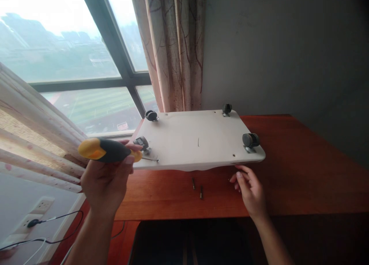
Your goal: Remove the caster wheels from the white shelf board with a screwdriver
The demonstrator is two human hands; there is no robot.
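Observation:
My left hand [111, 180] is closed around the yellow and black handle of a screwdriver [115, 151]. Its thin shaft points right, and the tip is at a small hole near the front left corner of a white board [184, 138]. Four-cornered and flat, the board lies with its casters facing up. The nearest caster [141, 143] is just behind the screwdriver's shaft. By the board's front right edge is my right hand [250, 190], its fingers loosely bent and apart, with the index fingertip at the edge. Nothing shows in that hand.
Two bolts [201, 192] lie on the reddish wooden table [302, 173] in front of the board. Other casters [250, 140] stand at the board's corners. A window and curtain [175, 46] are behind left; a wall socket [29, 222] with cables is low left. A dark chair [187, 242] stands at the table's front.

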